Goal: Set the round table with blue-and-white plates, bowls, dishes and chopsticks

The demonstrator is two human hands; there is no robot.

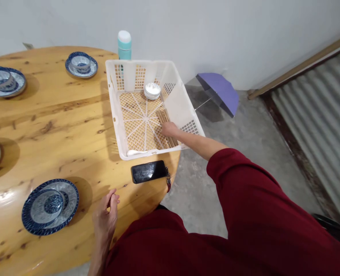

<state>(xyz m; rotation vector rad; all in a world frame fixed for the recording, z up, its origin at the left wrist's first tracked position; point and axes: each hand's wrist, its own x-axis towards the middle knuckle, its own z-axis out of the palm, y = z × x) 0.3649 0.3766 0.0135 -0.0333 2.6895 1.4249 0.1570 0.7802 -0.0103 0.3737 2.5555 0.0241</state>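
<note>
My right hand (170, 129) reaches into a white plastic basket (184, 111) and closes on a bundle of brown chopsticks (173, 142) lying along its right side. The fingertips are mostly hidden. A short stack of small white dishes (152, 91) stands near the basket's back wall, and a white spoon (135, 152) lies by the front wall. My left hand (106, 214) hovers by the table's near edge, holding nothing, its fingers loosely bent and apart. To its left is a blue-patterned plate (72, 209) with a glass bowl (50, 207) on it.
A black phone (149, 171) lies on the wooden table (72, 153) before the basket. More plates with bowls, such as this plate (93, 69), stand along the table's left and back. A turquoise bottle (124, 46) is behind the basket. An open purple umbrella (220, 90) rests on the floor.
</note>
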